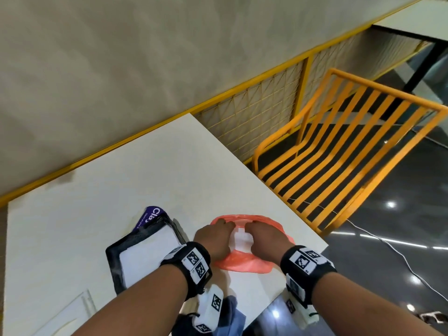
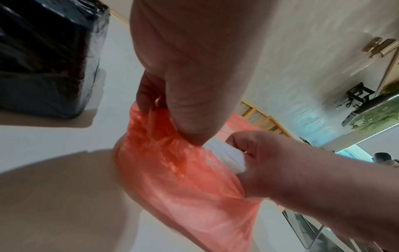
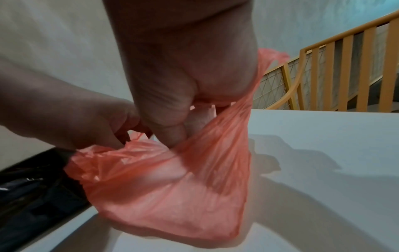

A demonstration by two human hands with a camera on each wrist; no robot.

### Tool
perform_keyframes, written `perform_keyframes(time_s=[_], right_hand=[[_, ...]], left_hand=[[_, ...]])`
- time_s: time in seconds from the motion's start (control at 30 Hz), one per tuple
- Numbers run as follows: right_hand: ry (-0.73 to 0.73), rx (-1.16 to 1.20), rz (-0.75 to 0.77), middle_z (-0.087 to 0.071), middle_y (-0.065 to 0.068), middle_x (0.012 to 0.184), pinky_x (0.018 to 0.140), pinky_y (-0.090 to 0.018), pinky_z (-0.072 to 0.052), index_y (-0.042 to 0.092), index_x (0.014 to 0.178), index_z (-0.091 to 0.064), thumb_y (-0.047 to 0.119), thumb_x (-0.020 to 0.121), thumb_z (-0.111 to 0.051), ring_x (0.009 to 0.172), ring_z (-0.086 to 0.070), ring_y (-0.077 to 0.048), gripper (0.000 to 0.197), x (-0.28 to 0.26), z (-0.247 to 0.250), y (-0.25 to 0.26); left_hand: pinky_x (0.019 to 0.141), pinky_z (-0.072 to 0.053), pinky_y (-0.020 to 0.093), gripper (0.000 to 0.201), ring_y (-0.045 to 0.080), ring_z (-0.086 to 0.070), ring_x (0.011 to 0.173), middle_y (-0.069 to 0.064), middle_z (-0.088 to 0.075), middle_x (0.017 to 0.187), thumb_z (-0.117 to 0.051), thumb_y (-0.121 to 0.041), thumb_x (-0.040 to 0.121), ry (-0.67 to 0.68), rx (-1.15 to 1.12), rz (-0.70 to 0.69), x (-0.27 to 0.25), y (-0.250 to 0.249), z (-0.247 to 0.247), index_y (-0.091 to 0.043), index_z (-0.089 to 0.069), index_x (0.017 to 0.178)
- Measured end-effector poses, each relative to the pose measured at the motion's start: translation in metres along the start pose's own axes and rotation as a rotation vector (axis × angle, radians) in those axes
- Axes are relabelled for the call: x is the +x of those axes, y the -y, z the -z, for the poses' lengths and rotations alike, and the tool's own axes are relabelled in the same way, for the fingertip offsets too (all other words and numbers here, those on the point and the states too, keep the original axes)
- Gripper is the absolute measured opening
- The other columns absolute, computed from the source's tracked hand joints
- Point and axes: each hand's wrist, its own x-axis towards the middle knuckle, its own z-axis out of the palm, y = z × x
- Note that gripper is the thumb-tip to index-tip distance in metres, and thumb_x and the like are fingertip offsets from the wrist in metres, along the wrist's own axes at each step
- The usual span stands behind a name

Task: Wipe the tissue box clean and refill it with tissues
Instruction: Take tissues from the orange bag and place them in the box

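A thin orange plastic bag (image 1: pixel 242 264) lies on the white table (image 1: pixel 121 178) near its right edge. A white stack of tissues (image 1: pixel 240 238) shows in the bag's mouth. My left hand (image 1: pixel 221 225) pinches the bag's left rim (image 2: pixel 164 136), and my right hand (image 1: pixel 253 226) grips the right rim (image 3: pixel 215 136); together they hold the mouth apart. The tissues (image 2: pixel 228 156) sit between the two hands. A black tissue box (image 1: pixel 116 258) lies just left of my left wrist, white showing in its open top, with a purple packet (image 1: pixel 155 213) behind it.
An orange slatted chair (image 1: pixel 339 154) stands past the table's right edge, with a yellow mesh railing (image 1: pixel 254 122) behind it. A blue cloth (image 1: pixel 230 311) hangs at the near edge. A flat white piece (image 1: pixel 72 311) lies at the near left. A white cable (image 1: pixel 388 243) crosses the dark floor.
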Motion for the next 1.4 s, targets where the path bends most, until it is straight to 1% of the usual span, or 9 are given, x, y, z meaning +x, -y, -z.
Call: perform_keyframes(time_s=[0.3,0.5,0.57,0.77,0.9,1.03,1.1,1.3,1.4], right_hand=[[0.0,0.277,-0.029,-0.061,0.009,0.083,0.063,-0.026,-0.043,0.026,0.078,-0.057,0.013,0.077,-0.057,0.078,-0.055,-0.013,0.013,-0.018,0.028,0.01],[-0.092,0.6,-0.02,-0.066,0.005,0.082,0.062,-0.027,-0.048,0.021,0.079,-0.066,0.012,0.077,-0.069,0.076,-0.06,-0.011,0.009,-0.027,0.076,0.016],[-0.114,0.726,-0.029,-0.068,0.002,0.085,0.069,-0.035,-0.053,0.019,0.079,-0.068,0.01,0.076,-0.072,0.079,-0.064,-0.014,0.01,-0.022,0.086,0.026],[0.001,1.189,-0.048,-0.073,-0.017,0.098,0.077,-0.05,-0.057,0.011,0.099,-0.068,-0.001,0.079,-0.071,0.088,-0.07,-0.035,0.024,0.012,0.084,0.076],[0.104,1.118,-0.043,-0.073,-0.018,0.094,0.071,-0.048,-0.056,0.007,0.099,-0.068,-0.009,0.078,-0.06,0.084,-0.071,-0.037,0.028,0.03,0.062,0.121],[0.185,0.931,-0.023,-0.073,-0.019,0.089,0.064,-0.045,-0.057,0.008,0.091,-0.069,-0.006,0.067,-0.055,0.074,-0.071,-0.033,0.031,0.05,0.03,0.164],[0.189,0.814,0.013,-0.074,-0.012,0.084,0.065,-0.042,-0.058,0.011,0.085,-0.069,-0.002,0.062,-0.055,0.076,-0.071,-0.03,0.03,0.058,0.016,0.18],[0.15,0.494,0.124,-0.065,0.003,0.081,0.057,-0.023,-0.042,0.016,0.086,-0.063,0.001,0.071,-0.054,0.076,-0.06,-0.017,0.023,0.069,-0.003,0.203],[0.084,0.316,0.172,-0.063,-0.001,0.093,0.061,-0.024,-0.042,0.014,0.1,-0.06,0.006,0.078,-0.055,0.084,-0.058,-0.018,0.025,0.074,-0.007,0.203]], left_hand=[[0.089,-0.045,0.041,0.037,0.032,-0.053,0.115,0.0,-0.059,0.121,-0.057,-0.022,0.083,-0.134,-0.006,0.034,-0.01,0.006,0.007,-0.033,-0.064,0.117],[0.068,-0.052,0.033,0.016,0.015,-0.064,0.079,-0.007,-0.067,0.082,-0.08,-0.024,0.071,-0.257,-0.748,0.033,-0.039,0.028,0.025,-0.02,-0.067,0.078],[0.06,-0.049,0.026,0.01,0.012,-0.066,0.068,-0.004,-0.07,0.075,-0.078,-0.008,0.081,-0.308,-1.097,0.011,-0.057,0.037,0.03,-0.012,-0.069,0.083],[0.077,-0.059,0.035,0.029,0.03,-0.074,0.098,0.015,-0.076,0.113,-0.06,0.002,0.096,-0.489,-1.615,0.032,-0.096,0.07,0.03,-0.008,-0.069,0.121],[0.064,-0.055,0.021,0.022,0.015,-0.074,0.079,-0.001,-0.079,0.088,-0.058,0.002,0.098,-0.683,-1.581,0.239,-0.124,0.102,0.016,-0.009,-0.069,0.113],[0.083,-0.059,0.035,0.032,0.022,-0.072,0.101,0.0,-0.075,0.11,-0.064,-0.001,0.09,-0.743,-1.376,0.467,-0.151,0.138,-0.002,-0.017,-0.067,0.117],[0.092,-0.057,0.038,0.04,0.02,-0.067,0.107,0.0,-0.07,0.117,-0.066,-0.003,0.086,-0.746,-1.252,0.547,-0.16,0.15,-0.009,-0.019,-0.061,0.122],[0.095,-0.04,0.02,0.079,0.023,-0.052,0.129,0.007,-0.052,0.143,-0.064,-0.014,0.091,-0.556,-0.897,0.613,-0.167,0.167,-0.02,-0.008,-0.021,0.158],[0.096,-0.05,0.036,0.058,0.03,-0.055,0.119,0.009,-0.054,0.127,-0.057,-0.014,0.091,-0.543,-0.686,0.604,-0.164,0.174,-0.023,-0.013,-0.042,0.147]])
